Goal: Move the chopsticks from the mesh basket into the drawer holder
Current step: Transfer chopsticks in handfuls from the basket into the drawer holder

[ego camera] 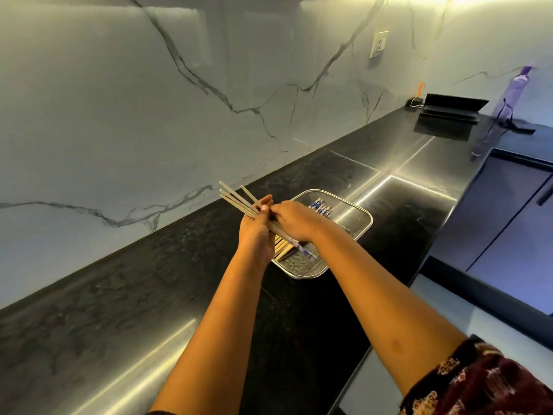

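A rectangular steel mesh basket (357,218) sits on the black counter. Several pale wooden chopsticks (236,197) with blue-patterned ends are bunched in my left hand (254,232), their plain tips pointing up and left toward the wall. My right hand (294,218) is closed over the same bunch from the right, just above the basket. More chopsticks (321,208) lie in the far part of the basket, and a few wooden ends (282,250) show beneath my hands. No drawer holder is in view.
The black stone counter (119,295) runs along a white marble wall (119,115). A dark folded stand (452,107) and a purple bottle (513,94) stand at the far right end. Dark cabinet fronts (514,223) are on the right.
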`<state>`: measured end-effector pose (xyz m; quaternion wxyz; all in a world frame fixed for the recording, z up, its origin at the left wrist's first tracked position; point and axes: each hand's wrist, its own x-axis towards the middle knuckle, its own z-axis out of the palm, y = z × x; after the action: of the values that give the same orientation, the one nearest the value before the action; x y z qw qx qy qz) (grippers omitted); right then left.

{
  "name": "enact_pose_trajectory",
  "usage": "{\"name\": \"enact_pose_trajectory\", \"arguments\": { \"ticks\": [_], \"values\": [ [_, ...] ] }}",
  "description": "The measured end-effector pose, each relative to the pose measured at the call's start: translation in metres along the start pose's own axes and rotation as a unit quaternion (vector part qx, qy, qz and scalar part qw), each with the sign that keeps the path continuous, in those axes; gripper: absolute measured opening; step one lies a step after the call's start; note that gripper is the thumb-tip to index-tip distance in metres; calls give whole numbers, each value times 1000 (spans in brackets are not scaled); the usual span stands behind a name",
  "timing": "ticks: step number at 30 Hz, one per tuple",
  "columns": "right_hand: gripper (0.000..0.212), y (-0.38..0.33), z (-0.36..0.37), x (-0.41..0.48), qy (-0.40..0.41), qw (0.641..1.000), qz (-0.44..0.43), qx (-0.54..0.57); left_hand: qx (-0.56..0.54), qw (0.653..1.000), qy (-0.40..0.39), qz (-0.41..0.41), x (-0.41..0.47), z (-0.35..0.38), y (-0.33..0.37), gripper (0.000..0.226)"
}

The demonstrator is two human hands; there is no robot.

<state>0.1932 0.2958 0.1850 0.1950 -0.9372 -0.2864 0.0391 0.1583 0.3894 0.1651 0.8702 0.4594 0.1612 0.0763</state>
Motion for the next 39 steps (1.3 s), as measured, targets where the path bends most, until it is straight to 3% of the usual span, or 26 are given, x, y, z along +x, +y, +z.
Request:
{"name": "enact_pose_trajectory", "arguments": {
  "ticks": [4,9,11,14,15,23,25,29,34,37,39],
  "values": [
    [32,4,-3,-9,21,986,53,156,-73,997,17,-18,-2,-4,13,20],
    [44,24,-6,-35,72,922,195,326,-183,983,-1,-23,-1,-17,30,16],
    [43,30,-1,-45,65,851,256,454,-198,980,-8,-13,-2,-19,32,15],
    [41,29,5,-55,63,671,281,683,-200,980,-15,-14,-9,-15,25,14],
    [41,27,7,-55,77,634,277,718,-196,980,-16,-14,-12,-11,20,14],
    [52,43,16,-82,168,506,284,797,-193,981,-11,1,-33,9,1,12],
    [58,47,14,-89,169,488,287,807,-174,985,-16,5,-42,19,-7,12],
    [66,50,12,-104,162,495,257,814,-146,989,-28,-1,-64,48,-31,14],
    [72,82,8,-149,198,428,264,841,-153,987,-55,-14,-88,68,-60,12],
    [77,90,9,-173,172,473,264,823,-155,986,-57,-26,-110,85,-92,10],
    [77,101,12,-192,169,469,261,826,-143,988,-60,-24,-123,95,-111,11]
  ]
}}
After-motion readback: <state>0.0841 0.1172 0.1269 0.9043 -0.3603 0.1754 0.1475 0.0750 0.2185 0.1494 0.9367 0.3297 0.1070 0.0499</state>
